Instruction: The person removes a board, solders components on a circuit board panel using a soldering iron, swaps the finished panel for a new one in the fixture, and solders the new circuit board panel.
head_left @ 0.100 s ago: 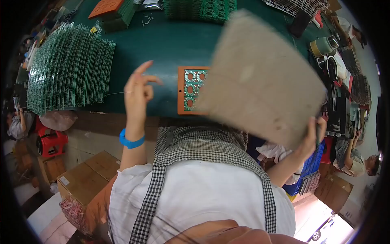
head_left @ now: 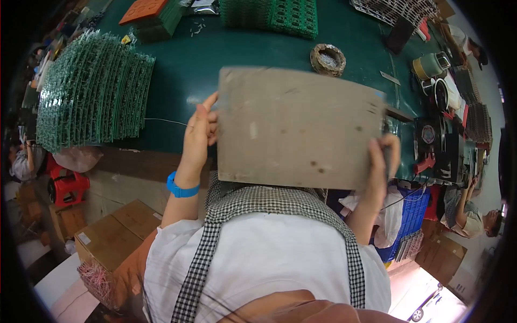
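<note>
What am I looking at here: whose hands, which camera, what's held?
No robot: these are a person's own bare hands. The picture comes from the left one of two fisheye cameras on their head, looking down, so straight edges bend. The checked apron below is the wearer's. The right hand grips a flat grey panel near its right edge. The left hand is at the opposite edge; contact is unclear. On the green table, circuit boards stand at left, and a round dish sits beyond the panel.
</note>
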`<act>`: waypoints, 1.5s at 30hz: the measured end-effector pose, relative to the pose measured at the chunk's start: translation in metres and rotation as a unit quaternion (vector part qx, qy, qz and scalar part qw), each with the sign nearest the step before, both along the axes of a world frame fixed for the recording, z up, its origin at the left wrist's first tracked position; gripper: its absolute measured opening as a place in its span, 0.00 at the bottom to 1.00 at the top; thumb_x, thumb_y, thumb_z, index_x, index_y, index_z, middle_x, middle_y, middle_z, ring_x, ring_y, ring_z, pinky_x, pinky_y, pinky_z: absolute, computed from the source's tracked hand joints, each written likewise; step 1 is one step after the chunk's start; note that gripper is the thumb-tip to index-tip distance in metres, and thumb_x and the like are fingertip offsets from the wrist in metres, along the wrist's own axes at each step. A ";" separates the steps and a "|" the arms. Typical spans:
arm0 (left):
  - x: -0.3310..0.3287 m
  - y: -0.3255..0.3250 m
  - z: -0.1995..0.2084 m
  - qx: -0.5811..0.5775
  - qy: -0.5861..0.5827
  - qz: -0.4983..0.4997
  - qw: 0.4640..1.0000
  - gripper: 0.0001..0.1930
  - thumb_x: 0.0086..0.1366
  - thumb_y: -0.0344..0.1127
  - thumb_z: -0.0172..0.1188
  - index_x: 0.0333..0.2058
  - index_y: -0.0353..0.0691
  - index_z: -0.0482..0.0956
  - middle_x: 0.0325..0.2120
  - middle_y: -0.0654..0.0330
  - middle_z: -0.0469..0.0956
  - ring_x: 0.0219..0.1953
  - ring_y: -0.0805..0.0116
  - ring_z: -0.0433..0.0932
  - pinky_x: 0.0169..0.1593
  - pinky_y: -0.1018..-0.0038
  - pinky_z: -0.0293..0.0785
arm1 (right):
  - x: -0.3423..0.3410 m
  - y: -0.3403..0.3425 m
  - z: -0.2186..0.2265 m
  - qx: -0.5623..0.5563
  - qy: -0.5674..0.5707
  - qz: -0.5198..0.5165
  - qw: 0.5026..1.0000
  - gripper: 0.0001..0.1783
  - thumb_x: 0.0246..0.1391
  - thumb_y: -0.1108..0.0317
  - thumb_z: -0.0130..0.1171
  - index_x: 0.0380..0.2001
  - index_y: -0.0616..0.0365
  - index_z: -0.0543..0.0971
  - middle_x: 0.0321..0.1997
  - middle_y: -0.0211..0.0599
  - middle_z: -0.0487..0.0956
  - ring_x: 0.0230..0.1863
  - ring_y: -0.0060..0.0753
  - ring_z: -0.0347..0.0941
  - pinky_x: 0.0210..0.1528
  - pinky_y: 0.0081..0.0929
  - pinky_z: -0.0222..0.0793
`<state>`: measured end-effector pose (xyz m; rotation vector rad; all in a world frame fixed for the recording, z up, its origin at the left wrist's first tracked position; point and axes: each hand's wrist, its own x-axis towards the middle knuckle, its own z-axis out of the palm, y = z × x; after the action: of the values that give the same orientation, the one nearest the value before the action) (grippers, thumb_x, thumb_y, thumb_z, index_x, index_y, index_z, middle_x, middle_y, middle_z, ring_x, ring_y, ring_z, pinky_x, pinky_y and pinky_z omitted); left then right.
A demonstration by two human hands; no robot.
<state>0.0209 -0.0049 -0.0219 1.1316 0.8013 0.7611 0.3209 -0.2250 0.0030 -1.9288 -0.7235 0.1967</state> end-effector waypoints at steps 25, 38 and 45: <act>0.031 -0.004 -0.014 0.448 0.211 0.025 0.868 0.18 0.68 0.30 0.44 0.55 0.36 0.66 0.34 0.48 0.79 0.23 0.54 0.78 0.29 0.66 0.71 | 0.014 0.004 -0.029 0.046 -0.049 0.051 0.996 0.10 0.51 0.75 0.54 0.36 0.56 0.66 0.54 0.46 0.72 0.56 0.40 0.68 0.54 0.33 0.63; -0.032 0.013 -0.010 -0.123 -0.145 -0.044 0.981 0.13 0.68 0.35 0.45 0.46 0.35 0.72 0.24 0.64 0.67 0.22 0.81 0.55 0.25 0.85 0.54 | 0.162 -0.055 -0.092 0.298 -0.175 -0.401 0.849 0.23 0.43 0.85 0.59 0.43 0.59 0.66 0.47 0.51 0.75 0.45 0.40 0.70 0.49 0.36 0.68; 0.011 -0.026 0.042 0.170 0.190 -0.041 0.966 0.13 0.69 0.32 0.45 0.47 0.37 0.75 0.21 0.68 0.66 0.25 0.80 0.64 0.29 0.82 0.62 | 0.097 -0.022 -0.065 0.148 -0.333 -0.281 0.888 0.17 0.51 0.79 0.59 0.42 0.60 0.65 0.46 0.50 0.74 0.44 0.42 0.72 0.50 0.33 0.69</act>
<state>0.0319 -0.0311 0.0199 1.6438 0.9577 0.6331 0.4176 -0.2469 -0.0619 -1.8121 -0.5424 -0.9277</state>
